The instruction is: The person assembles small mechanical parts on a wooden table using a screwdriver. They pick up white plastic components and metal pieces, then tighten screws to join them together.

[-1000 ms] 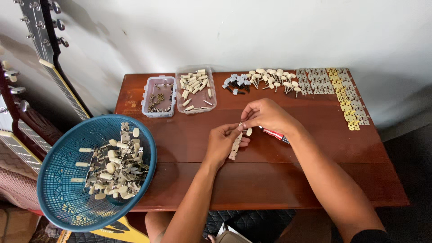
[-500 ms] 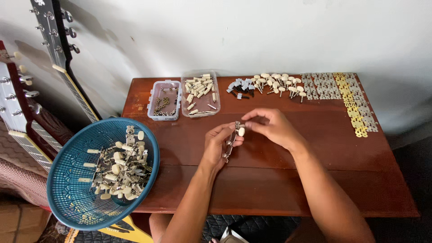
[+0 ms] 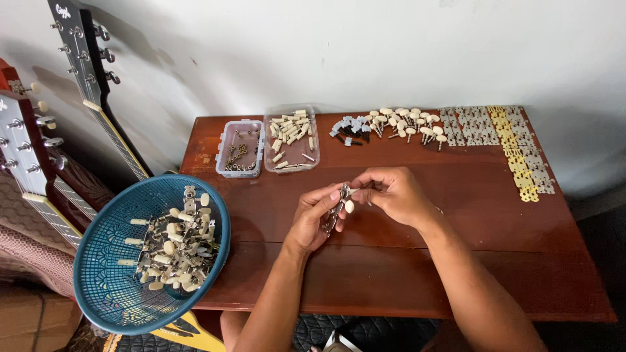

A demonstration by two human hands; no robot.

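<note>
The brown wooden table point(image 3: 456, 261) fills the middle and right of the frame. At lower left a blue plastic basket point(image 3: 104, 287) hangs over its edge, heaped with finished tuner strips point(image 3: 171, 248) that have cream knobs. Guitar necks point(image 3: 26, 150) lean along the left edge. At the upper middle stand two clear trays, one with small dark bits point(image 3: 239, 148), one with cream pegs point(image 3: 291, 133). To their right lies a scatter of loose cream knobs point(image 3: 401, 124), then rows of silver and gold metal plates point(image 3: 515, 146) at the upper right.

At the centre, the left hand point(image 3: 313, 218) grips a metal tuner strip point(image 3: 334, 215) from below, fingers curled round it and thumb pressed on top. The right hand point(image 3: 391, 194) meets it from the right, thumb and forefinger pinched at the strip's upper end, beside a cream knob point(image 3: 349, 206) already on it.

This looks like the fitting step on one strip, held just above the table. The next move likely calls for a steady left grip while the right fingertips seat or turn the small part.
</note>
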